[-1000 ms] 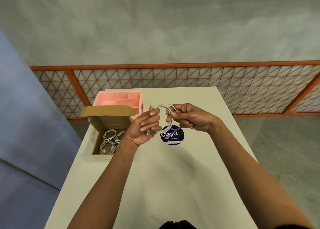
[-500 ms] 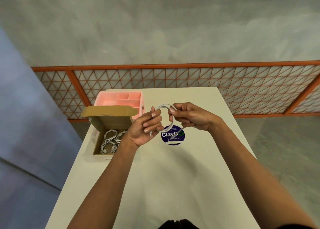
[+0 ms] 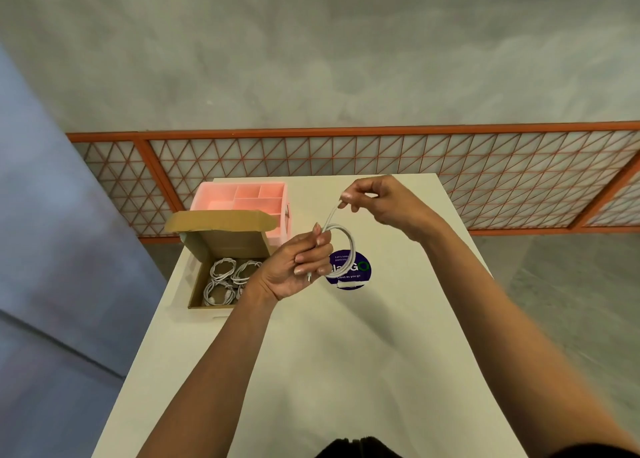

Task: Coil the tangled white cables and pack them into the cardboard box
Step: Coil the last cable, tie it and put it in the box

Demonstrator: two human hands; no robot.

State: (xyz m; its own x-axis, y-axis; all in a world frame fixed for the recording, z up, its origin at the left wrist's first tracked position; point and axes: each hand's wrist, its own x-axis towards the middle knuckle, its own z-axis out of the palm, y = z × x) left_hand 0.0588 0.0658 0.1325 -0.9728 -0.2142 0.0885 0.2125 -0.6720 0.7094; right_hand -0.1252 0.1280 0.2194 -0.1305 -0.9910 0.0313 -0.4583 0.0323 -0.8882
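Two hands hold the white cable above the table; I see the right hand, earlier beside the loop-gripping left hand, now pinching its tail higher. Coils in the cardboard box sit partly behind the wrist

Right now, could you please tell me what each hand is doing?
Left hand: closed, gripping the coiled loop of the white cable.
Right hand: closed, pinching the free end of that same cable.

round blue sticker on table | "GO" | "Clean as you go"
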